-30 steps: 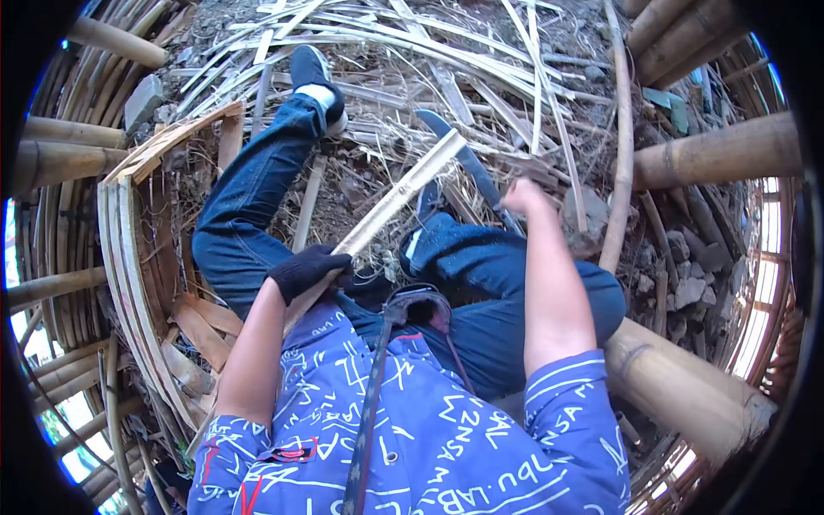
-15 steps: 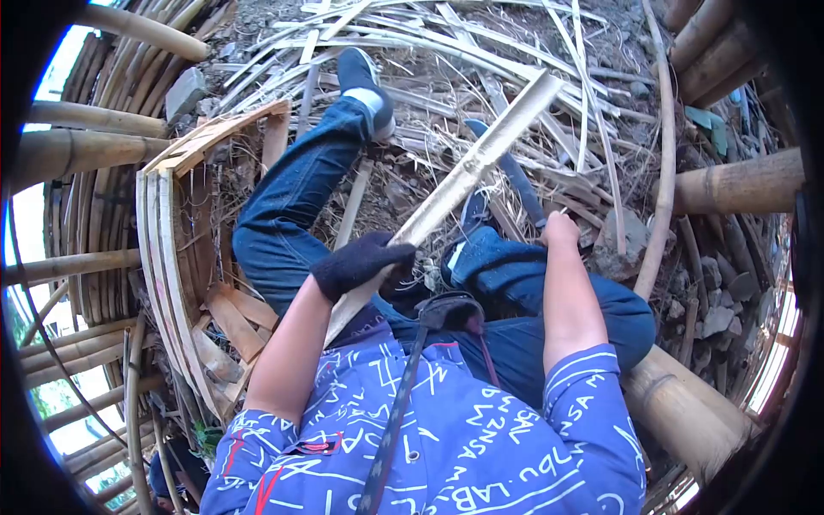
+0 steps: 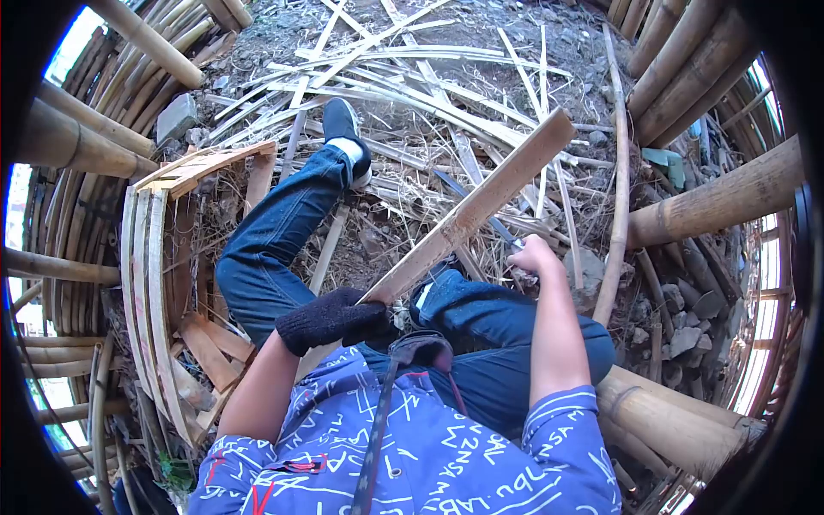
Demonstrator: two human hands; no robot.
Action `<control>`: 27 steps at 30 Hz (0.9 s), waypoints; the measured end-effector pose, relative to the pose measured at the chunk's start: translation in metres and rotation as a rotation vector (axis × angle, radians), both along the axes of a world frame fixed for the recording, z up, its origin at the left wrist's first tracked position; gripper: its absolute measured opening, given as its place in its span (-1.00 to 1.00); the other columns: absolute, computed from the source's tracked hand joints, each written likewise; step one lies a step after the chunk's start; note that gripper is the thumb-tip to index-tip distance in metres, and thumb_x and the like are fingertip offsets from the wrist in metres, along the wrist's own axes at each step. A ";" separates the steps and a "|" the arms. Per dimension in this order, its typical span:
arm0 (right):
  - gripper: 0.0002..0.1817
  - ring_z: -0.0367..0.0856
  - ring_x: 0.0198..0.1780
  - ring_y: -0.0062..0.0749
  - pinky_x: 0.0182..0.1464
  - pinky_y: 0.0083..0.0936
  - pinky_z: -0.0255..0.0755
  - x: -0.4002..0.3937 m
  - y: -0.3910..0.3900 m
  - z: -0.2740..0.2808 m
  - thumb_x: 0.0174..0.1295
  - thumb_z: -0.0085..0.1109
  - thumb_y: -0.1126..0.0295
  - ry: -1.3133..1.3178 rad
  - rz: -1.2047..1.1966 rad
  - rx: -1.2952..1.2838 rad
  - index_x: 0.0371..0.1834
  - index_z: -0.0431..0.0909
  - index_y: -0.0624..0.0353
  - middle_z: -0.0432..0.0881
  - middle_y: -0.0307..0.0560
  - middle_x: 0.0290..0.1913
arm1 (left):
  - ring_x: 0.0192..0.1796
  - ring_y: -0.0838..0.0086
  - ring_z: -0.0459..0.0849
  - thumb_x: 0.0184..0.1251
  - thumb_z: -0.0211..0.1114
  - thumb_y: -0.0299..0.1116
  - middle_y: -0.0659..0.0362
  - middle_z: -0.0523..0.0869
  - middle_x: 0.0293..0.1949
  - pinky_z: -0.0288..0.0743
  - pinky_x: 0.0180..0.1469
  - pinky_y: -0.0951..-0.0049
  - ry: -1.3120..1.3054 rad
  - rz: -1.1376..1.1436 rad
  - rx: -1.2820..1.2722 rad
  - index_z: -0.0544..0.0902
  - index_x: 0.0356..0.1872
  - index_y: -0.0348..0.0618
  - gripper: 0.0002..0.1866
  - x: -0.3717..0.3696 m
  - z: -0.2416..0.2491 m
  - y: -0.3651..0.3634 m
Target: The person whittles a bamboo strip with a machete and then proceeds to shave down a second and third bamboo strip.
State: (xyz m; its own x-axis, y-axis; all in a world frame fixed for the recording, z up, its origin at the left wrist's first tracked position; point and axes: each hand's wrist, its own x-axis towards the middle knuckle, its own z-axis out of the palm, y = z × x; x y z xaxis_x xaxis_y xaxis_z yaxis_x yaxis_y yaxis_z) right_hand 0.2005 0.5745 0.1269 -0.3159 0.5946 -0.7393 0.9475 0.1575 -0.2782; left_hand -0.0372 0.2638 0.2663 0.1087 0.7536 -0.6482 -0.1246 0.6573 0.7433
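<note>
My left hand (image 3: 330, 321), in a dark knitted glove, is closed around a long flat bamboo slat (image 3: 481, 206). The slat slants from my lap up to the right, its light brown face toward me. My bare right hand (image 3: 534, 255) grips the handle of a long-bladed knife (image 3: 501, 230) beside my bent right leg. Its blade points up and left and passes behind the slat, which hides part of it.
Split bamboo strips (image 3: 403, 81) litter the soil beyond my feet. A bundle of bent slats (image 3: 142, 283) lies at my left. Thick bamboo poles (image 3: 721, 202) stick in from the right, near loose stones (image 3: 685, 341). A grey block (image 3: 177, 118) sits at upper left.
The slat has turned in my left hand, from its pale face to its browner one. My right hand still holds the knife. The whole view has shifted slightly.
</note>
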 end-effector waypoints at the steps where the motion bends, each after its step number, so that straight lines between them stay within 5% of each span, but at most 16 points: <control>1: -0.70 0.71 -0.28 -0.15 -0.18 -0.33 0.56 -0.003 0.002 0.016 -0.10 0.29 0.33 -0.038 0.116 0.103 -0.33 0.65 0.31 0.70 0.15 -0.32 | -0.58 0.61 0.46 0.36 0.13 0.01 0.27 0.52 -0.62 0.33 -0.51 0.56 -0.008 -0.029 0.017 0.61 -0.39 -0.24 -0.56 0.000 -0.001 -0.001; 3: -0.66 0.67 -0.11 0.01 -0.02 -0.25 0.54 0.002 0.015 0.037 -0.11 0.30 0.36 -0.101 0.229 0.222 -0.24 0.64 0.32 0.66 0.24 -0.20 | -0.59 0.61 0.45 0.36 0.12 0.01 0.28 0.51 -0.62 0.31 -0.51 0.57 0.009 -0.044 0.019 0.60 -0.39 -0.25 -0.55 0.001 0.003 -0.002; 6: -0.73 0.66 -0.12 0.01 -0.02 -0.25 0.53 0.024 0.031 0.075 -0.11 0.29 0.40 -0.063 0.256 0.417 -0.30 0.67 0.28 0.67 0.23 -0.23 | -0.62 0.63 0.43 0.36 0.11 0.03 0.29 0.50 -0.63 0.28 -0.54 0.57 0.019 -0.049 0.027 0.59 -0.43 -0.22 -0.54 0.004 -0.001 -0.004; 19: -0.72 0.66 -0.16 0.02 -0.04 -0.17 0.51 0.063 0.035 0.080 -0.14 0.23 0.32 0.196 -0.047 0.495 -0.38 0.65 0.27 0.67 0.24 -0.29 | -0.59 0.67 0.33 0.39 0.08 0.09 0.38 0.41 -0.61 0.16 -0.55 0.62 -0.122 0.057 0.037 0.54 -0.38 -0.15 -0.54 0.021 0.000 -0.010; 27: -0.74 0.65 -0.17 0.05 -0.04 -0.16 0.50 0.072 0.037 0.084 -0.12 0.19 0.31 0.216 -0.048 0.541 -0.39 0.64 0.24 0.67 0.23 -0.31 | -0.65 0.45 0.48 0.45 -0.19 0.21 0.17 0.49 -0.74 0.34 -0.50 0.46 0.143 -0.081 0.109 0.50 -0.67 -0.23 -0.28 0.032 0.012 0.007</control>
State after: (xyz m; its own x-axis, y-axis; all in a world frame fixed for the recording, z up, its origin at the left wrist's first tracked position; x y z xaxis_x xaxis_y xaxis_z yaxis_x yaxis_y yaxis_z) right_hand 0.2727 0.6112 0.2105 -0.3893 0.8870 -0.2484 0.8877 0.2893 -0.3582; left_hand -0.0048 0.2707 0.2783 0.0846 0.8129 -0.5762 0.0380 0.5752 0.8171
